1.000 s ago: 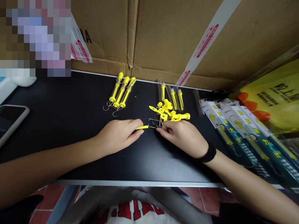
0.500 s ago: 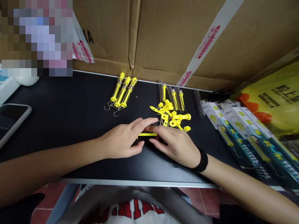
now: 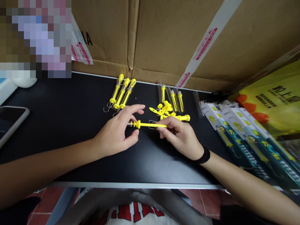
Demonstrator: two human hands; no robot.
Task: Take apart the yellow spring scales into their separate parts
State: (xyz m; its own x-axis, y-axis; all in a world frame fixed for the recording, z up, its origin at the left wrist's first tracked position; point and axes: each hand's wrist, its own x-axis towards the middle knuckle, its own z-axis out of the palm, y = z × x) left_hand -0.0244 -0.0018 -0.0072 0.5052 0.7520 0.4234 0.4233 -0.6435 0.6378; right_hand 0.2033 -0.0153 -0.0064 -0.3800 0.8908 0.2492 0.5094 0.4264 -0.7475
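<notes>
A thin yellow plastic rod (image 3: 150, 125) with a small collar near its left end lies level just above the black table (image 3: 70, 131). My right hand (image 3: 181, 136) pinches its right end between thumb and fingers. My left hand (image 3: 117, 132) is at its left end, fingers spread, thumb and a finger close around the collar. Behind the hands is a heap of loose yellow parts (image 3: 168, 111). Three finished yellow tools with wire hooks (image 3: 122, 93) lie at the back left. Three clear tubes with yellow inserts (image 3: 172, 98) lie at the back.
Big cardboard boxes (image 3: 164, 37) wall off the table's back. Several packaged tools in card sleeves (image 3: 236, 131) fan out on the right, under a yellow bag (image 3: 276, 100). A phone (image 3: 9, 120) lies at the left edge. The table's front edge (image 3: 140, 185) runs near my body.
The rod was in my left hand, then flat under both hands. Now my right hand holds it raised and level, and my left fingers have opened at its other end.
</notes>
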